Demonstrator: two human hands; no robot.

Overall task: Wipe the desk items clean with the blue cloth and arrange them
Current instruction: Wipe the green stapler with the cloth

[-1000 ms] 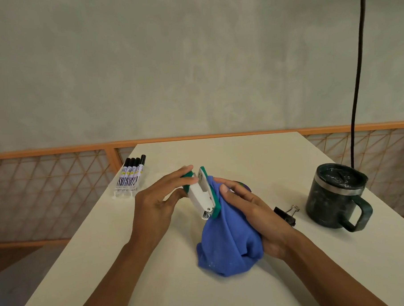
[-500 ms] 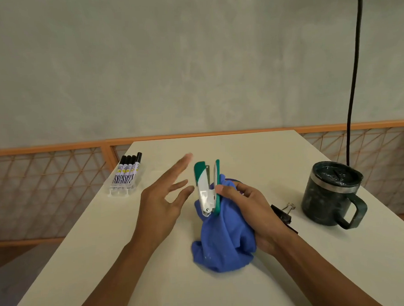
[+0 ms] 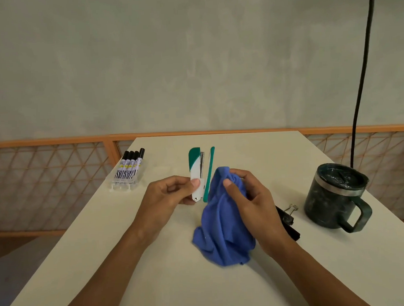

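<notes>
A white and green stapler point(image 3: 198, 170) stands upright above the middle of the white desk point(image 3: 84, 239), its green base arm parted from the body. My left hand point(image 3: 169, 196) pinches its lower end between thumb and fingers. Just to the right, my right hand point(image 3: 247, 197) grips the bunched blue cloth point(image 3: 223, 230), which hangs down onto the desk. The cloth's top sits right beside the stapler's green arm; whether they touch I cannot tell.
A clear case of black markers point(image 3: 129, 170) lies at the desk's left edge. A black binder clip point(image 3: 288, 215) lies by my right wrist, and a dark lidded mug point(image 3: 335, 196) stands at the right. A black cable point(image 3: 361, 76) hangs behind it.
My left hand, open half a second ago, has taken the stapler's lower end. My right hand has let go of the stapler and now holds only the cloth.
</notes>
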